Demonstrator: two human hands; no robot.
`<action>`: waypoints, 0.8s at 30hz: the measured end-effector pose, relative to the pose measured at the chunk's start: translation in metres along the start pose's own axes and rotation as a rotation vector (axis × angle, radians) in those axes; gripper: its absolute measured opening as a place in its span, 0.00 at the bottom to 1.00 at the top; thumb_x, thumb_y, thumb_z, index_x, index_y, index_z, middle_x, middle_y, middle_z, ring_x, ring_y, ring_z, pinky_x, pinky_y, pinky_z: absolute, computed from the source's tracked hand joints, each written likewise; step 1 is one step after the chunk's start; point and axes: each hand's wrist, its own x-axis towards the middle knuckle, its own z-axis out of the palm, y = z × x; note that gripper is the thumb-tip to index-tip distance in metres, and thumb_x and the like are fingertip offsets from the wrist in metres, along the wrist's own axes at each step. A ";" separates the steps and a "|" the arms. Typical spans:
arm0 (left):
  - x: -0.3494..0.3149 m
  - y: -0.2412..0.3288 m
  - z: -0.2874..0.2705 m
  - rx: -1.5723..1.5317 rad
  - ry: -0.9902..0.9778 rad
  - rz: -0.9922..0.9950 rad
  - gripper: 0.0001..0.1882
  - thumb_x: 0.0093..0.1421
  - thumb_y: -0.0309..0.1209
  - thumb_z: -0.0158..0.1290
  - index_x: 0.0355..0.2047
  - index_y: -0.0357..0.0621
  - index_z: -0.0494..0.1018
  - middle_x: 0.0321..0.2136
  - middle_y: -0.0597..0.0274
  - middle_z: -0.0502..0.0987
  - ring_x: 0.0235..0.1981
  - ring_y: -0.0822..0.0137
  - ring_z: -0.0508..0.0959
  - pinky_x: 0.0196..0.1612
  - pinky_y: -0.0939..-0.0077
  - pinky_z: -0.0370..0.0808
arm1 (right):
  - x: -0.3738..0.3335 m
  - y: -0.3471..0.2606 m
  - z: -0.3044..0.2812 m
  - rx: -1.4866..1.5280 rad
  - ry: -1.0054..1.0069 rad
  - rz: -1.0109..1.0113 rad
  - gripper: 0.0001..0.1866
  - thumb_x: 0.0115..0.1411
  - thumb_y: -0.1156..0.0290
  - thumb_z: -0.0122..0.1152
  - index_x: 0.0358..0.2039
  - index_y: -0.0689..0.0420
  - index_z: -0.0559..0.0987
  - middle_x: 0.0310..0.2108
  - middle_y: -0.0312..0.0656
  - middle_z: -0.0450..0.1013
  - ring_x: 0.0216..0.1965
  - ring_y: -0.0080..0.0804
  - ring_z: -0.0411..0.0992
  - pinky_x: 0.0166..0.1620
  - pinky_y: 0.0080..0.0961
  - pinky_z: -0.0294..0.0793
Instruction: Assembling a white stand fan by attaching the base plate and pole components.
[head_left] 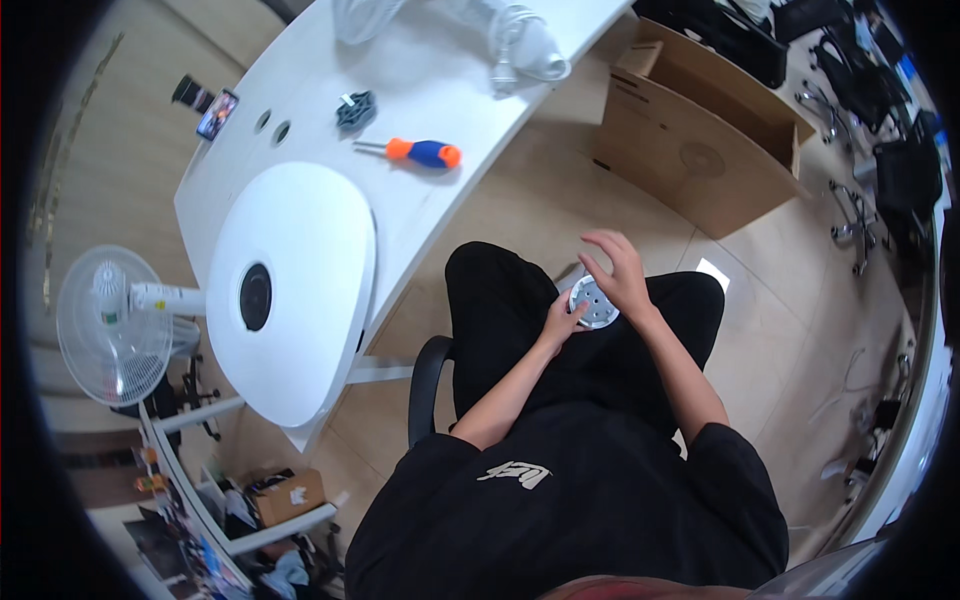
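Note:
Over my lap, my left hand (560, 322) grips a white round part (597, 314) with several small holes in its face. Its fingers wrap the near left side, and the thumb lies on the rim. My right hand (627, 278) hovers at the part's upper right edge, fingers stretched out and thumb apart. Whether it touches the rim I cannot tell. The underside of the part is hidden by my hands and dark trousers.
On the white table (440, 205) lie a large white base plate (310, 230), an orange and blue screwdriver (425, 153), a dark grey knob (355, 112) and plastic-wrapped parts (530, 45). A fan (112, 330) stands left. An open cardboard box (680, 150) is ahead right.

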 end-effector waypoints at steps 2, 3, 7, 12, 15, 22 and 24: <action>0.001 -0.003 -0.008 -0.042 -0.001 0.041 0.23 0.67 0.34 0.54 0.60 0.43 0.65 0.47 0.62 0.76 0.42 0.72 0.80 0.36 0.73 0.85 | 0.051 -0.042 0.012 0.052 0.071 -0.177 0.14 0.54 0.73 0.68 0.42 0.59 0.81 0.44 0.46 0.77 0.47 0.46 0.74 0.50 0.35 0.73; 0.002 -0.005 -0.011 -0.065 0.006 0.040 0.24 0.67 0.33 0.55 0.60 0.42 0.65 0.46 0.61 0.76 0.41 0.69 0.81 0.35 0.71 0.85 | 0.075 -0.063 0.018 0.067 0.087 -0.227 0.14 0.54 0.75 0.69 0.42 0.59 0.81 0.44 0.46 0.77 0.46 0.45 0.75 0.51 0.35 0.73; 0.005 -0.007 -0.022 -0.068 0.001 0.053 0.24 0.67 0.33 0.54 0.61 0.41 0.64 0.48 0.60 0.76 0.43 0.68 0.80 0.37 0.69 0.85 | 0.150 -0.122 0.055 -0.038 0.164 -0.402 0.18 0.53 0.65 0.71 0.43 0.58 0.81 0.45 0.45 0.76 0.48 0.42 0.72 0.50 0.35 0.71; 0.005 -0.003 -0.035 -0.122 0.010 0.067 0.24 0.67 0.34 0.55 0.60 0.42 0.65 0.47 0.60 0.76 0.42 0.68 0.81 0.35 0.70 0.85 | 0.173 -0.132 0.087 -0.239 0.121 -0.322 0.23 0.52 0.55 0.71 0.43 0.56 0.82 0.42 0.42 0.78 0.48 0.41 0.71 0.50 0.36 0.64; 0.005 -0.006 -0.039 -0.081 0.039 0.093 0.22 0.67 0.35 0.54 0.58 0.43 0.67 0.47 0.59 0.76 0.42 0.67 0.81 0.34 0.69 0.85 | 0.174 -0.120 0.081 0.033 0.165 -0.147 0.21 0.52 0.57 0.73 0.41 0.59 0.82 0.33 0.40 0.79 0.36 0.34 0.75 0.40 0.31 0.70; 0.011 -0.006 -0.034 -0.037 0.166 0.108 0.22 0.67 0.34 0.53 0.60 0.44 0.65 0.48 0.56 0.75 0.39 0.64 0.82 0.27 0.70 0.86 | 0.075 -0.087 -0.054 0.886 0.163 0.150 0.19 0.70 0.65 0.53 0.55 0.64 0.69 0.47 0.50 0.76 0.46 0.39 0.79 0.48 0.29 0.78; 0.010 -0.002 -0.029 -0.013 0.217 0.146 0.24 0.65 0.32 0.53 0.61 0.45 0.65 0.47 0.53 0.76 0.37 0.65 0.82 0.22 0.74 0.84 | 0.040 -0.073 -0.075 0.908 0.313 0.201 0.18 0.70 0.68 0.52 0.55 0.64 0.67 0.52 0.52 0.73 0.47 0.43 0.79 0.51 0.31 0.78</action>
